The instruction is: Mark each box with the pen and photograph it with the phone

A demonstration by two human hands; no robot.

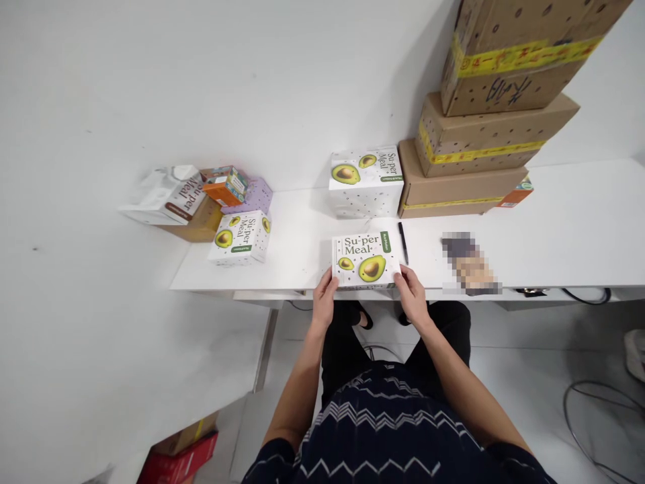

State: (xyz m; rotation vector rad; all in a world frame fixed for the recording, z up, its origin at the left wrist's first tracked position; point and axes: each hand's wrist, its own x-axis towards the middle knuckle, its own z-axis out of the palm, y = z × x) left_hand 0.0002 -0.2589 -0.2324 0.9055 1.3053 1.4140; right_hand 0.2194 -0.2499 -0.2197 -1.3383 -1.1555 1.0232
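Gripping a white box (363,259) between them in the head view, both hands are closed on its near corners: the left hand (325,300) clamps the left one, the right hand (410,294) the right one. The box, printed with avocados, is at the front edge of the bench (297,249); whether it touches the top is hard to tell. A black pen (403,243) lies just beside it on the right, and farther right is a blurred item (471,263). Behind the held box stands a bigger avocado carton (366,183), next to a stack of three brown cartons (496,138) with yellow tape. Well to the left, another avocado pack (240,236) sits in front of an orange packet (226,191) and a purple box (259,193)
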